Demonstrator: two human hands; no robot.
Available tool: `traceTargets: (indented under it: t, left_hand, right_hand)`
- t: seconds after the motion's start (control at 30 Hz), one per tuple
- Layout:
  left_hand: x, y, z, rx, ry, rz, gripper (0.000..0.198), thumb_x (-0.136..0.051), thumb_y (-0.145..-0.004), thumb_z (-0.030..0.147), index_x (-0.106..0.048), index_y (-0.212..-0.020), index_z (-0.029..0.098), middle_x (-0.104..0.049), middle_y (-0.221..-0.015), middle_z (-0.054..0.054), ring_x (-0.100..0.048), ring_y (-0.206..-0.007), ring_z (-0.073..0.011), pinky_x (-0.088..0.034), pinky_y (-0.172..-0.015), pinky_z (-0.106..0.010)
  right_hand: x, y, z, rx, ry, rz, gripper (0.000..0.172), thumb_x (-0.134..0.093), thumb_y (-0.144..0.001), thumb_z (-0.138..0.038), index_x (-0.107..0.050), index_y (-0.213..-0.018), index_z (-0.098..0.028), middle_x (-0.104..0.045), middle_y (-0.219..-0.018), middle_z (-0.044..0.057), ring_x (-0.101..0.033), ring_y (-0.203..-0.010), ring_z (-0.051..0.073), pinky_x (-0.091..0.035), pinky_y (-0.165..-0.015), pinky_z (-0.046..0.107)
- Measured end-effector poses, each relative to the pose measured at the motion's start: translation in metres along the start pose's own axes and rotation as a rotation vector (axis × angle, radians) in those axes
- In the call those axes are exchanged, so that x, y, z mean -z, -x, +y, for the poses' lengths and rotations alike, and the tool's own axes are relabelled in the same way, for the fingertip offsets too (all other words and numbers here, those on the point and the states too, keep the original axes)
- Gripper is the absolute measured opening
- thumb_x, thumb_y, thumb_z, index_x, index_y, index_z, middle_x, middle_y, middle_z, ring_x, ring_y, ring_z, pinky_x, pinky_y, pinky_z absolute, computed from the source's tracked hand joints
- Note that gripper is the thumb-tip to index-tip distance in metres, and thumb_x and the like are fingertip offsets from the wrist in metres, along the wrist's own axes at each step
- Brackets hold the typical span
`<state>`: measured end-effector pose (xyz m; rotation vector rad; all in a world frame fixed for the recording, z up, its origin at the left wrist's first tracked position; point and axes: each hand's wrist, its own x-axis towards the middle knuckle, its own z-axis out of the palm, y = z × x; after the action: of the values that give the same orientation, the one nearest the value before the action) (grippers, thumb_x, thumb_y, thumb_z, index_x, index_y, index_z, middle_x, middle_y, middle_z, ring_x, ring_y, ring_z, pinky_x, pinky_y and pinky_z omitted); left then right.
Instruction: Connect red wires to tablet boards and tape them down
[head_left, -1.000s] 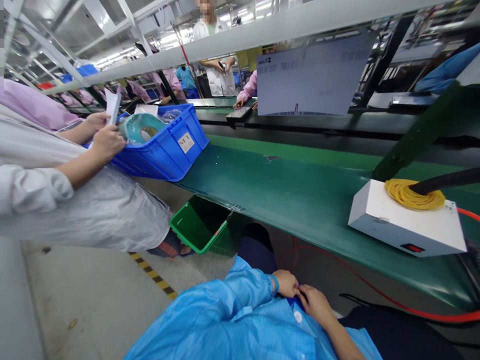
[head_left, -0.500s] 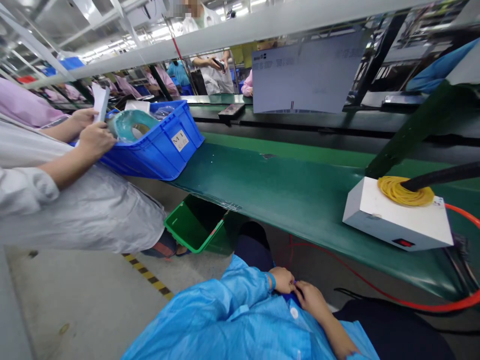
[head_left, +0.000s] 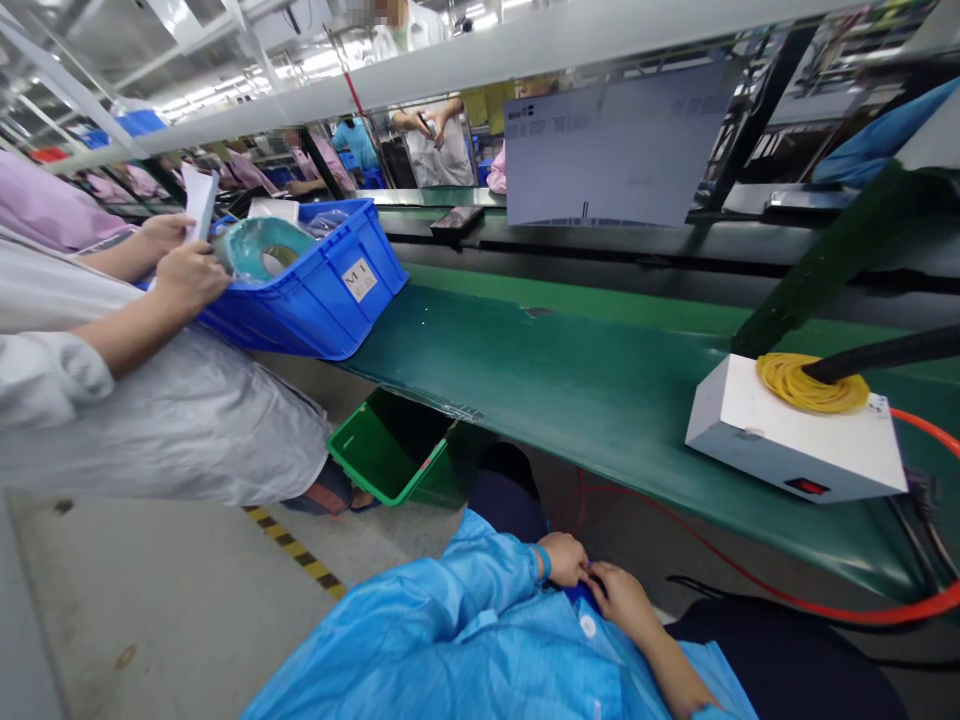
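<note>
My left hand (head_left: 564, 558), with a blue band at the wrist, rests in my lap over the blue smock (head_left: 465, 640). Its fingers are curled and meet those of my right hand (head_left: 624, 598). Both hands are closed, fingertips together above a dark blue patch of cloth. Whatever they may pinch is hidden or too small to make out. Beyond my knees runs the green workbench (head_left: 525, 350), which neither hand touches.
A white box (head_left: 795, 440) with a red switch and coiled yellow cord stands right. At left, a person (head_left: 187, 400) holds papers (head_left: 201, 200) over a blue bin (head_left: 300, 320). A green bin (head_left: 442, 480) stands below the bench. A dark flat device (head_left: 456, 222) lies on the far line.
My hands stay as they were. The dark flat device has shifted slightly left along the far line, and the person standing across has moved their hands.
</note>
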<state>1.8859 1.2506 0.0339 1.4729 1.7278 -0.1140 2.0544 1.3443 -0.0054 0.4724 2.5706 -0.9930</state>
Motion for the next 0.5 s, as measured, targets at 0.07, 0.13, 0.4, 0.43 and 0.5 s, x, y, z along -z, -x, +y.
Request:
traceTargets:
  t: [0.07, 0.13, 0.4, 0.43, 0.5]
  left_hand:
    - [-0.0008, -0.0006, -0.0007, -0.012, -0.011, 0.003, 0.027, -0.065, -0.094, 0.036, -0.080, -0.115, 0.031, -0.081, -0.113, -0.005, -0.075, -0.113, -0.0267, -0.060, -0.093, -0.035]
    - [-0.0015, -0.0013, -0.0011, -0.023, -0.020, 0.001, 0.025, -0.065, -0.094, 0.036, -0.080, -0.113, 0.030, -0.081, -0.112, -0.005, -0.075, -0.113, -0.0275, -0.060, -0.093, -0.036]
    - [0.0003, -0.0004, 0.0003, -0.032, -0.015, -0.019, 0.027, -0.065, -0.094, 0.036, -0.081, -0.113, 0.028, -0.081, -0.113, -0.008, -0.076, -0.112, -0.0307, -0.061, -0.092, -0.039]
    - [0.0006, -0.0003, 0.0007, -0.022, -0.010, -0.019, 0.027, -0.065, -0.094, 0.037, -0.081, -0.114, 0.028, -0.081, -0.113, -0.008, -0.076, -0.112, -0.0307, -0.062, -0.092, -0.039]
    - [0.0010, 0.0002, 0.0013, -0.001, -0.002, -0.016, 0.029, -0.065, -0.093, 0.040, -0.081, -0.115, 0.027, -0.081, -0.113, -0.008, -0.076, -0.111, -0.0305, -0.062, -0.091, -0.038]
  right_hand:
    - [0.0007, 0.0003, -0.0008, 0.004, 0.002, -0.007, 0.042, -0.040, -0.102, -0.037, -0.077, -0.113, -0.021, -0.078, -0.117, 0.012, -0.071, -0.113, 0.026, -0.049, -0.096, 0.032]
    - [0.0018, 0.0008, -0.0024, 0.009, 0.001, -0.007, 0.042, -0.040, -0.102, -0.038, -0.077, -0.112, -0.021, -0.078, -0.117, 0.013, -0.072, -0.113, 0.026, -0.049, -0.096, 0.033]
    - [0.0062, 0.0031, -0.0087, 0.006, 0.019, -0.010, 0.044, -0.038, -0.104, -0.041, -0.077, -0.111, -0.021, -0.078, -0.117, 0.012, -0.072, -0.112, 0.027, -0.050, -0.096, 0.033]
    - [0.0067, 0.0031, -0.0091, 0.005, 0.021, -0.010, 0.044, -0.039, -0.103, -0.040, -0.077, -0.112, -0.020, -0.078, -0.117, 0.012, -0.072, -0.113, 0.027, -0.050, -0.096, 0.033]
    - [0.0080, 0.0032, -0.0101, 0.003, 0.022, -0.008, 0.043, -0.039, -0.103, -0.038, -0.077, -0.113, -0.020, -0.078, -0.118, 0.012, -0.072, -0.115, 0.026, -0.050, -0.097, 0.032]
